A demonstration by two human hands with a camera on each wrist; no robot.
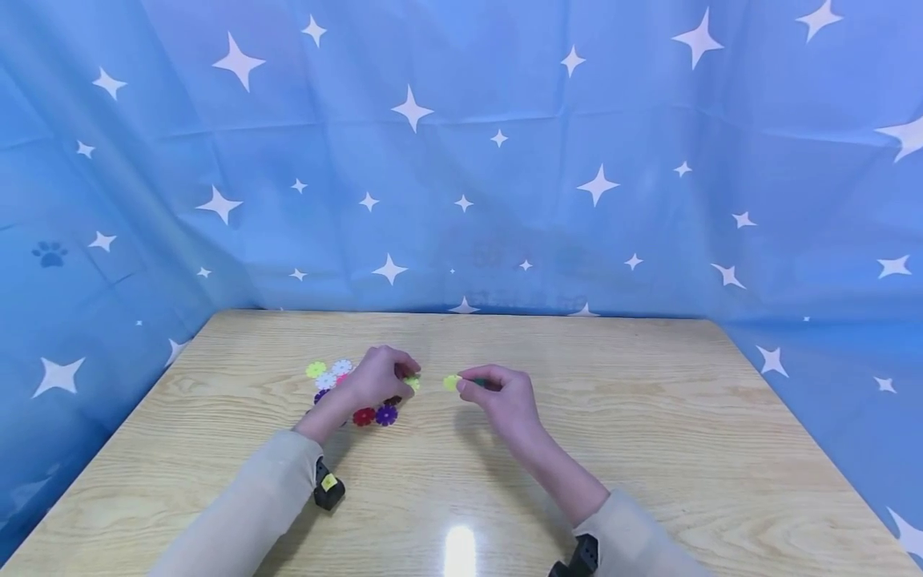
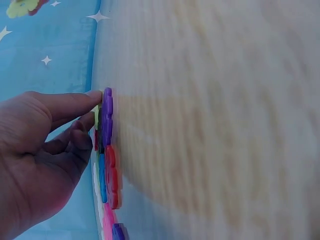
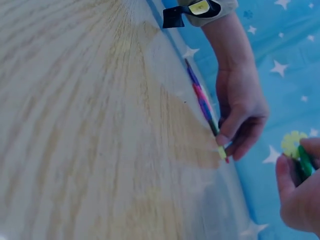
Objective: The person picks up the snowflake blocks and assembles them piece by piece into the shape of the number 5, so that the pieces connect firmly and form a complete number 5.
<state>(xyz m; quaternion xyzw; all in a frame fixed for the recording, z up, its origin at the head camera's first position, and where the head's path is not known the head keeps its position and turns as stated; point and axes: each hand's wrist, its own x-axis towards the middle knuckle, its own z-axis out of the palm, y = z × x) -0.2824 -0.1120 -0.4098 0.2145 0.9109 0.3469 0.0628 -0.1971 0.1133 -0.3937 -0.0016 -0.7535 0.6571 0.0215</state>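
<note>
My right hand [image 1: 505, 393] pinches a yellow-green flower-shaped plastic disc [image 1: 451, 383] between thumb and fingers, raised over the table. A green disc [image 3: 305, 161] sits against it in the same grip, as the right wrist view shows. My left hand [image 1: 382, 377] is low at the right end of a group of flat flower discs, thumb and fingertips pinching another yellow-green disc [image 1: 413, 383]. In the left wrist view a purple disc [image 2: 108, 115] and a red disc [image 2: 113, 175] lie just beyond those fingers. The left hand and forearm cover part of the group.
Beyond the left hand lie a yellow-green disc [image 1: 316, 369] and a white disc [image 1: 342, 366], with several other colours around. All rest on a wood-grain table [image 1: 649, 417]. A blue star-patterned curtain [image 1: 461, 160] hangs behind the table and along its sides.
</note>
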